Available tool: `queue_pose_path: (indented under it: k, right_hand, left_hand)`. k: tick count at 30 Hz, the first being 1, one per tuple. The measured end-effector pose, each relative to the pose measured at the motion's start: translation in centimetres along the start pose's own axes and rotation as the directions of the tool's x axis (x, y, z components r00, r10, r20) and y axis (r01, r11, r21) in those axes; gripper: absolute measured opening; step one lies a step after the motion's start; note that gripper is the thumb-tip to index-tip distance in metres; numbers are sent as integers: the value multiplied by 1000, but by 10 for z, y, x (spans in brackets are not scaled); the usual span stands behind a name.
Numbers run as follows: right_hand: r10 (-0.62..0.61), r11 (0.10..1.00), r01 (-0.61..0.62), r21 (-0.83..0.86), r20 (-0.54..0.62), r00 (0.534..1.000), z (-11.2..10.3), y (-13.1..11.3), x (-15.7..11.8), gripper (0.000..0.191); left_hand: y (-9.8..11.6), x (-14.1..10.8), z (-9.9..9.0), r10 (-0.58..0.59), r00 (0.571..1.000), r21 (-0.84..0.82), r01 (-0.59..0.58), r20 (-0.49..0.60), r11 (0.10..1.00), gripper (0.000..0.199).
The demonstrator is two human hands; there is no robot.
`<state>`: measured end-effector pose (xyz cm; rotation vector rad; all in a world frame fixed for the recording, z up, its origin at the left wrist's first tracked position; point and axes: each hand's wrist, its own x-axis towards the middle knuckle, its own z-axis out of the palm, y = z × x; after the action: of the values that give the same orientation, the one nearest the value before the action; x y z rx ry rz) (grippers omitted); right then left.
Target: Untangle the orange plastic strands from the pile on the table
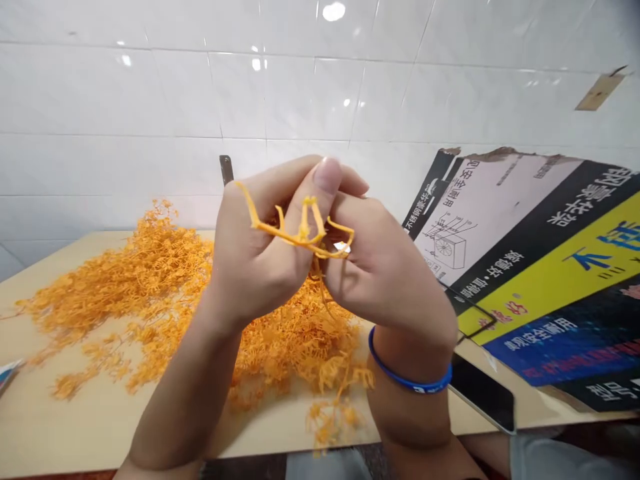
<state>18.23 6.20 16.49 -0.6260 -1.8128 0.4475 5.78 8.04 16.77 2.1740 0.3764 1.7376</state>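
An orange sprig (303,232) was held up above an orange heap (125,280), pinched where the left hand (265,247) and the right hand (390,267) met. Both hands were closed on it, narrowly, with thumbs and fingers bunched together; which fingertips were pressed to its stem could not be told. On the right wrist, to the right of the heap, a blue wristband (410,381) was worn, its small white marking too tiny to be read.

Farther to the heap's right, a printed carton (500,267) was set at a slant. On its pale panel 安全耐用 could be read, near a line drawing (450,252) of a boxed fan unit. On a black band 豪华架 was made out, and a ® was printed beside red characters on the yellow band, where larger blue lettering was cut off by the view's edge. A dark-screened phone (485,393) was laid between heap and carton, on the same pale table (55,437) by which the heap was borne. Behind the heap, a wall (165,100) was faced with glossy tiles.
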Motion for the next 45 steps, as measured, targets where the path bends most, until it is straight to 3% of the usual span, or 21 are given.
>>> queue_pose_path:
  k: [7, 12, 16, 21, 24, 28, 30, 36, 38, 41, 45]
  right_hand:
    - [-31, 999, 30, -25, -33, 999, 5, -2, -1, 33]
    - [94, 944, -69, 322, -60, 994, 7, -3, 5, 30]
    - [102, 906, -72, 417, -52, 993, 5, -5, 9, 22]
    - [95, 921, -64, 384, -63, 993, 4, -6, 9, 15]
    - [97, 925, -67, 373, -63, 993, 4, -6, 10, 18]
    - [71, 944, -43, 328, -73, 995, 4, -7, 10, 34]
    - [36, 967, -15, 253, -77, 996, 4, -7, 9, 36]
    - [-142, 989, 139, -48, -60, 988, 6, -7, 2, 36]
    - [-228, 966, 220, -135, -46, 973, 5, -5, 2, 38]
    - [-315, 919, 301, -254, -15, 949, 4, -3, 2, 33]
    - [-236, 963, 234, -131, -1, 972, 3, -1, 4, 29]
  left_hand:
    - [8, 2, -1, 37, 999, 91, -37, 8, 995, 35]
    - [19, 10, 1, 75, 996, 61, -72, -38, 996, 79]
    - [22, 21, 5, 42, 999, -67, -43, -21, 997, 87]
    - [18, 22, 7, -36, 999, -82, 34, -23, 996, 87]
    - [19, 18, 6, 42, 999, -51, -41, 11, 998, 89]
    - [19, 17, 3, 213, 976, -58, -211, 36, 976, 108]
    - [22, 17, 2, 189, 981, -52, -186, 45, 981, 109]
    - [40, 8, 0, 5, 1000, -108, -8, -30, 994, 87]
    - [35, 4, -1, -1, 998, -133, -7, -56, 991, 87]
    - [9, -2, -3, -37, 993, -191, 14, -115, 981, 88]
    - [-37, -16, -8, -78, 990, -244, 49, -114, 969, 95]
